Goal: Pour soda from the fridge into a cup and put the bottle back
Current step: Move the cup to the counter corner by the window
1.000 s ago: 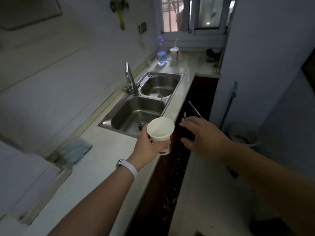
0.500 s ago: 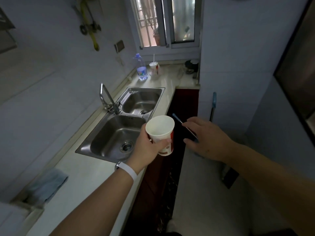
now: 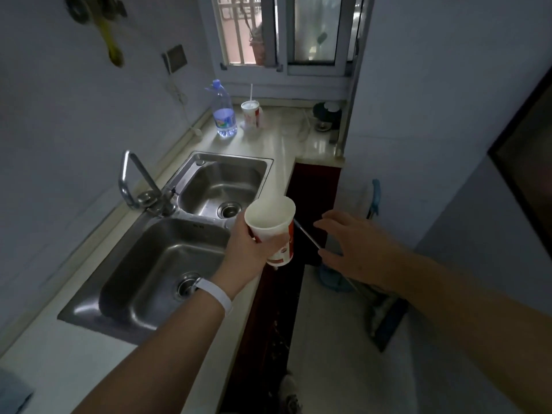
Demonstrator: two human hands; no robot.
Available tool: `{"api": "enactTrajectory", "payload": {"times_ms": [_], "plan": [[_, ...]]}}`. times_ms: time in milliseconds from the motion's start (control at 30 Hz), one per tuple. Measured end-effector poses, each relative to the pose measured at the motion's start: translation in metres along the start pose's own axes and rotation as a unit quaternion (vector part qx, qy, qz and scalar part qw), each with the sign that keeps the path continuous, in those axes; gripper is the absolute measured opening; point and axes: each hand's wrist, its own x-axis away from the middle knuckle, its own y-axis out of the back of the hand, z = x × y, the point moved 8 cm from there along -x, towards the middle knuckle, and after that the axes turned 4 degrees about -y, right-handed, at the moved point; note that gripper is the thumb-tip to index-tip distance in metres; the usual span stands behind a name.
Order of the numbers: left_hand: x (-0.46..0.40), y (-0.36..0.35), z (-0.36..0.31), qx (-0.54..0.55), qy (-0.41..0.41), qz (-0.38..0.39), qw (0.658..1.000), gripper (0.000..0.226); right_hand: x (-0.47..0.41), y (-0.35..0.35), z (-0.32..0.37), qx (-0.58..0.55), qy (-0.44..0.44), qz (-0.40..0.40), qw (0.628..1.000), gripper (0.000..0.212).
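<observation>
My left hand [image 3: 249, 249] holds a white paper cup [image 3: 273, 227] with red print, tilted a little, over the counter's front edge beside the sink. The cup looks empty inside. My right hand [image 3: 355, 249] hovers just right of the cup, fingers spread, holding nothing. A white band sits on my left wrist. No soda bottle or fridge is in view.
A double steel sink [image 3: 179, 243] with a tap [image 3: 140, 186] fills the counter [image 3: 283, 147]. At the far end stand a clear water bottle [image 3: 223, 113] and a lidded cup with a straw [image 3: 251, 113]. A mop with a blue handle [image 3: 375, 198] leans by the right wall.
The view has moved forward along the counter toward the window. My left hand keeps the cup; my right hand has stayed open beside it.
</observation>
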Motion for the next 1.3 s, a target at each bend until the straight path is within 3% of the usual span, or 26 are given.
{"api": "enactTrajectory", "payload": {"times_ms": [367,767,900,1300], "plan": [[-0.120,0.019,0.012,-0.003,0.007,-0.018,1.000,0.068,-0.120,0.024,-0.026,0.012,0.008,-0.025,1.000,0.058],[-0.222,-0.028,0.030,-0.033,0.044,-0.062,0.997,0.066,-0.234,0.034,-0.105,-0.046,0.071,-0.024,0.996,0.054],[-0.274,-0.045,0.024,-0.056,0.042,-0.084,0.994,0.074,-0.278,0.051,-0.138,-0.075,0.105,-0.043,0.991,0.056],[-0.369,-0.078,-0.023,-0.073,-0.002,-0.125,0.989,0.061,-0.362,0.104,-0.208,-0.093,0.141,-0.046,0.985,0.058]]}}
